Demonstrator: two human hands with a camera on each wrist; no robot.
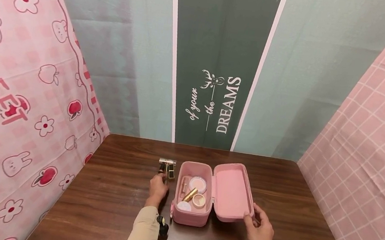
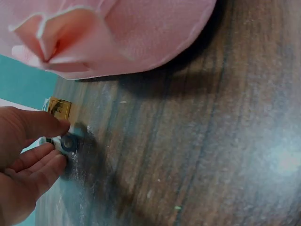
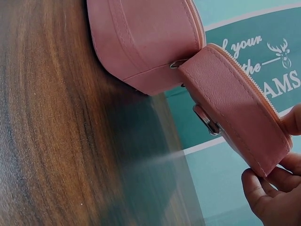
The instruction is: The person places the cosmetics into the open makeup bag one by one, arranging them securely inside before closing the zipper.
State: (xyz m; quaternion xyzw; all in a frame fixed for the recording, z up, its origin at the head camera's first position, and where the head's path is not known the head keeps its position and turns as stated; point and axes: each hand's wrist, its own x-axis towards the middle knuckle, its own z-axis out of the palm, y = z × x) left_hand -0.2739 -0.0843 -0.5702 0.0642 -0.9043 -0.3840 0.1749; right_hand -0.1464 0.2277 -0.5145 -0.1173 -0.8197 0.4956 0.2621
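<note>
A pink makeup case (image 1: 190, 219) stands open on the table, its lid (image 1: 234, 191) swung out to the right. My right hand (image 1: 259, 228) grips the lid's near right corner, thumb on the rim and fingers underneath; the right wrist view shows the fingers (image 3: 277, 188) at that corner. Left of the case, my left hand (image 1: 157, 189) reaches to a small group of cosmetics. In the left wrist view its thumb and fingers close around a small dark-ended tube (image 2: 69, 142). Beside it lie a black-and-gold lipstick (image 1: 171, 171) and a silver tube (image 1: 167, 161).
Inside the case are a round powder compact (image 1: 197, 184), a gold tube (image 1: 190, 195), a small round jar (image 1: 198, 201), a pinkish tube (image 1: 184, 185) and a white round item (image 1: 184, 206). The brown wooden table (image 1: 102, 205) meets hanging cloths at the back and sides.
</note>
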